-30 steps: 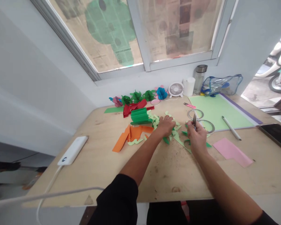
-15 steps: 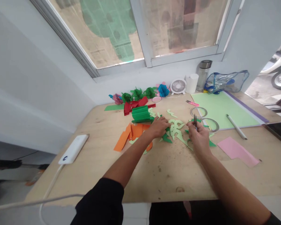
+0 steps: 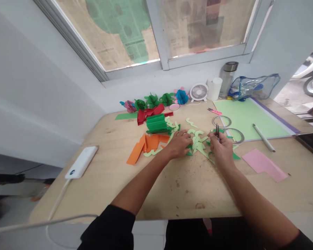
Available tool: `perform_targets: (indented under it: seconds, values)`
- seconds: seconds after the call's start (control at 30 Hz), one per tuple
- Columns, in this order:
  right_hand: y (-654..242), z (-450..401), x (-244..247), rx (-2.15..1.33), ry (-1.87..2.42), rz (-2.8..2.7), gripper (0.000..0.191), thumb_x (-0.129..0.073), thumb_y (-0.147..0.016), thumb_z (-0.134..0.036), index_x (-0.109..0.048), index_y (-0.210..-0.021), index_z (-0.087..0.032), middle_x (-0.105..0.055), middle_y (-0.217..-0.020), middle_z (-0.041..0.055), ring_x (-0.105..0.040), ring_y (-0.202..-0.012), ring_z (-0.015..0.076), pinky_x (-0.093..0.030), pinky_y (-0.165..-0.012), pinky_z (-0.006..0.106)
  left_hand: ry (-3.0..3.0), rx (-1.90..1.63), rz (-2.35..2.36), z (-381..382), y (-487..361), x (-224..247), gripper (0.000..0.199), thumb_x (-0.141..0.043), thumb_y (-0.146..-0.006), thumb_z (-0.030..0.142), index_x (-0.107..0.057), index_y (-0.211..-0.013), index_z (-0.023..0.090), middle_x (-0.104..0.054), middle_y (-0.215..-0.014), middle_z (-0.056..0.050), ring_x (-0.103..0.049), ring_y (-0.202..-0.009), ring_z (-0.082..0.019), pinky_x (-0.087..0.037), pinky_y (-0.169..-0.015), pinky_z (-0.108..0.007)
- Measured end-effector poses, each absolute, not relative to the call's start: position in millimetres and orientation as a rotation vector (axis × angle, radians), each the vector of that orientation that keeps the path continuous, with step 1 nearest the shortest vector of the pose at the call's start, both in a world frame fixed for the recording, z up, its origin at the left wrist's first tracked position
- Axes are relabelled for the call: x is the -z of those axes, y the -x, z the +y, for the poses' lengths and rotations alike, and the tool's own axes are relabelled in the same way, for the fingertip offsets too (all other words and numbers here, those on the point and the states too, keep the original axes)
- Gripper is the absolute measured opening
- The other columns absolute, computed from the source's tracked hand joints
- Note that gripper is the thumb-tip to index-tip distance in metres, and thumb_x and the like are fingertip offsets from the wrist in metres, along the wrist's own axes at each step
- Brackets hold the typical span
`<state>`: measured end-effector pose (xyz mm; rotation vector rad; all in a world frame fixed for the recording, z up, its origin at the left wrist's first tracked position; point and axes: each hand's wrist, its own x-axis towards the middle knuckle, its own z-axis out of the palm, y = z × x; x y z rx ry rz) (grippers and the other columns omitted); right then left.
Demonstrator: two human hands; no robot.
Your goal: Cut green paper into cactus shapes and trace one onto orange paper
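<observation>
Head view: looks down on a pale wooden table [image 3: 99,198]; both forearms rise from six o'clock, their black sleeves cut off by the lower edge.
Left hand: the left hand [image 3: 180,144] lies palm down on the paper pile, fingers bent and a little apart; whether they pinch a piece cannot be told, since the tips are buried among scraps.
Right hand: the right hand [image 3: 221,149] is curled tight around a slim, dark, two-pointed metal tool [image 3: 217,132], points toward twelve o'clock; its lower part is hidden in the fist.
Light green curls: pale green curled paper cut-outs [image 3: 198,141] sit between the hands, at three o'clock from the left; they overlap too much to count.
Dark green bundle: a dark green folded paper bundle [image 3: 156,123] rests at ten o'clock from the left hand.
Orange scraps: flat orange paper pieces [image 3: 135,151] lie at nine o'clock from that hand.
Pink sheet: a pink notched paper piece [image 3: 263,165] lies at four o'clock from the right hand.
Black phone: a black flat phone [image 3: 311,144], at three o'clock, runs out of frame.
Clear pouch: a blue-edged transparent plastic pouch [image 3: 255,87], at one o'clock; contents hard to make out.
</observation>
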<state>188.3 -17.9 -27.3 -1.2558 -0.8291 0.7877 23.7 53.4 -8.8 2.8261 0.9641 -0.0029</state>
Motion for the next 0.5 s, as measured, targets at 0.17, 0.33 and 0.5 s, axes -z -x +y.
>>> perform_targets:
  seconds: [0.17,0.33,0.5]
  values:
    - [-187.1,-19.0,22.4,-0.801,1.247,-0.776,0.029,-0.064,-0.075,-0.047,-0.057,-0.075,-0.019,-0.034,-0.049,-0.0093,-0.028,-0.041,0.0069,-0.021,-0.036,0.021,-2.863,-0.010,0.962,48.4,-23.7,16.5,0.017,-0.062,-0.075,0.013,-0.066,-0.089,0.022,-0.050,-0.138,-0.005,-0.031,-0.135,-0.032,-0.029,-0.106,-0.053]
    - [-186.1,-19.6,20.6,-0.845,1.220,-0.749,0.027,-0.064,-0.075,-0.045,-0.056,-0.075,-0.019,-0.033,-0.049,-0.0096,-0.027,-0.041,0.0070,-0.019,-0.037,0.021,-2.869,-0.018,0.930,49.2,-23.2,20.4,0.015,-0.060,-0.076,0.011,-0.066,-0.086,0.022,-0.048,-0.141,-0.004,-0.030,-0.136,-0.032,-0.027,-0.106,-0.056]
    - [-186.4,-19.2,22.4,-0.843,1.232,-0.744,0.026,-0.063,-0.075,-0.044,-0.058,-0.077,-0.019,-0.034,-0.051,-0.0090,-0.027,-0.043,0.0077,-0.019,-0.040,0.022,-2.864,-0.017,0.896,48.7,-25.5,18.8,0.014,-0.061,-0.074,0.009,-0.066,-0.081,0.021,-0.050,-0.139,-0.005,-0.029,-0.137,-0.032,-0.025,-0.108,-0.055]
